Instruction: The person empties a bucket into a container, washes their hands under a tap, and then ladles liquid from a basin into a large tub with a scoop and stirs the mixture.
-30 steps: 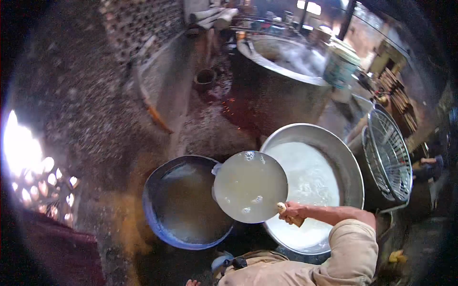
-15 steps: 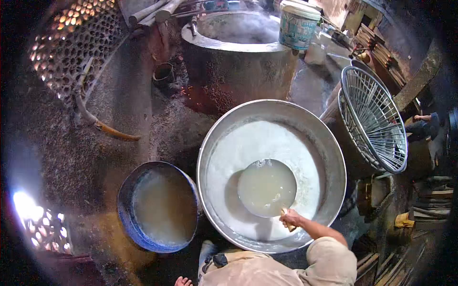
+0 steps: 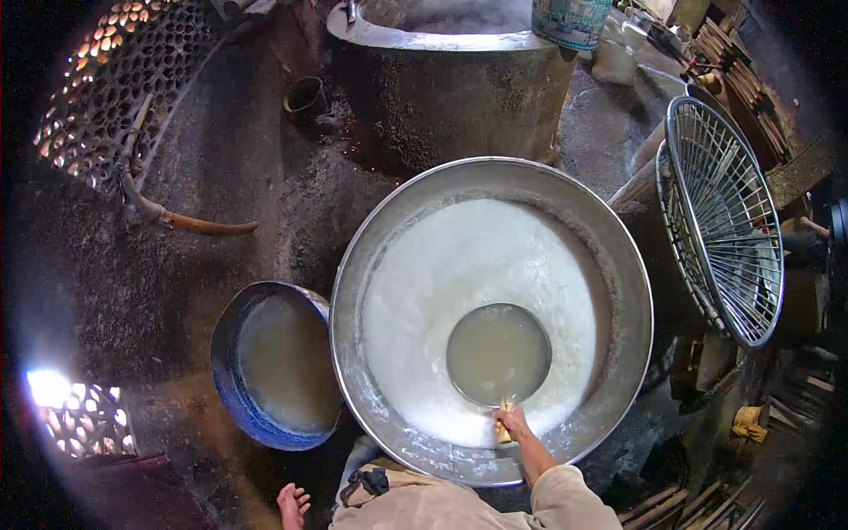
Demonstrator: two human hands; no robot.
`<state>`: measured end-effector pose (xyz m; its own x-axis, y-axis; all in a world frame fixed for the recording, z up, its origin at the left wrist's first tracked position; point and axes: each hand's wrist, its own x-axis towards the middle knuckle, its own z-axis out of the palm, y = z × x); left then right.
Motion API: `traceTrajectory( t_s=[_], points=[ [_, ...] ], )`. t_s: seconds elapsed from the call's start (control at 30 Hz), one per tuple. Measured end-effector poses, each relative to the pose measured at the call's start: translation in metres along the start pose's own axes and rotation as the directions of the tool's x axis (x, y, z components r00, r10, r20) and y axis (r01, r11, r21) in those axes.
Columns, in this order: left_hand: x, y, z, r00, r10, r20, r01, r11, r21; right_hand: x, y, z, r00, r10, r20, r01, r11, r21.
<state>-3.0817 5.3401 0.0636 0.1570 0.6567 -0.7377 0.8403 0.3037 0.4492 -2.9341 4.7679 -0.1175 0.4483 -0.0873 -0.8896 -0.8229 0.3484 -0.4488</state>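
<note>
My right hand [image 3: 510, 422] is closed around the short, pale handle of a big round ladle [image 3: 549, 367]. Cloudy greenish-grey liquid [image 3: 497, 353] fills its bowl, which rests in white liquid [image 3: 411, 291] inside a wide metal basin [image 3: 640, 291]. The ladle sits toward the basin's near side. My left hand [image 3: 293, 503] hangs low beside my body, fingers loosely curled and holding nothing. To the left of the basin stands a blue-rimmed tub [image 3: 231, 402] with murky brownish liquid.
A large steaming vat [image 3: 442, 97] stands at the far side, with a printed bucket [image 3: 570, 22] on its rim. At right leans a metal wire basket [image 3: 733, 221]. A curved stick [image 3: 203, 226] lies left; wood pieces [image 3: 654, 508] are at lower right. Part of another person's arm [image 3: 814, 227] shows far right.
The ladle has shifted slightly toward me within the basin, my right hand still on its handle. More of my left hand shows now. The whole view has tilted downward.
</note>
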Motion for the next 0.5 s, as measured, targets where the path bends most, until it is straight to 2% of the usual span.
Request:
traceTrajectory(
  t_s=[0.13,0.2,0.27,0.33,0.37,0.4,0.43,0.47,0.5],
  points=[
    [-0.010,0.012,0.021,1.000,-0.012,0.017,0.010,0.995,0.103,-0.001,-0.013,-0.046,0.988,-0.098,-0.119,0.074,0.979,-0.190],
    [-0.007,0.010,0.025,0.998,-0.004,0.057,0.000,0.997,0.084,0.041,0.013,-0.112,0.964,-0.256,-0.067,0.175,0.807,-0.564],
    [0.002,0.006,0.030,0.996,-0.007,0.092,0.004,0.999,0.037,0.020,-0.018,-0.139,0.876,-0.368,-0.311,0.070,0.736,-0.674],
    [0.018,-0.006,0.028,0.991,0.005,0.132,-0.008,1.000,0.020,-0.052,-0.091,-0.120,0.751,-0.582,-0.312,0.265,0.698,-0.665],
    [0.021,-0.010,0.032,0.990,0.009,0.137,-0.011,1.000,0.011,0.006,-0.071,-0.186,0.650,-0.728,-0.218,0.120,0.381,-0.917],
    [0.026,-0.014,0.033,0.990,0.013,0.143,-0.014,1.000,0.005,-0.012,-0.088,-0.179,0.590,-0.755,-0.287,0.361,0.565,-0.742],
    [0.033,-0.018,0.032,0.983,0.007,0.181,-0.003,1.000,-0.022,-0.028,-0.114,-0.173,0.624,-0.694,-0.360,0.524,0.713,-0.466],
    [0.039,-0.023,0.033,0.982,0.010,0.190,-0.005,1.000,-0.030,-0.052,-0.146,-0.158,0.651,-0.626,-0.429,0.639,0.757,-0.135],
    [0.044,-0.029,0.034,0.976,0.019,0.216,-0.005,0.998,-0.064,-0.075,-0.169,-0.137,0.627,-0.666,-0.405,0.634,0.738,-0.232]
  ],
)
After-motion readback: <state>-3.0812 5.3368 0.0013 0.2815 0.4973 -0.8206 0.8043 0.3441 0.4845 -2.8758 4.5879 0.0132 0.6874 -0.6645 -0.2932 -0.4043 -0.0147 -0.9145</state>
